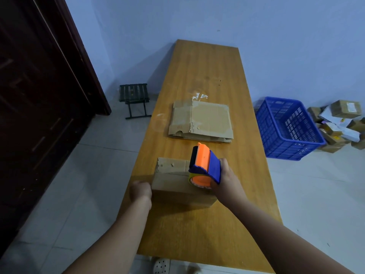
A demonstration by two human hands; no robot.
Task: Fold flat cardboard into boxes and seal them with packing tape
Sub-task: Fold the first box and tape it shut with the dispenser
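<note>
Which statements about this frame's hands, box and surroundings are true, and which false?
1. The right hand grips the tape dispenser over the folded box. True.
2. The left hand lifts a flat sheet. False: it is at the box's left side.
3. The flat cardboard stack lies on the table beyond the box. True.
4. The blue crate sits on the table. False: it stands on the floor, right of the table.
</note>
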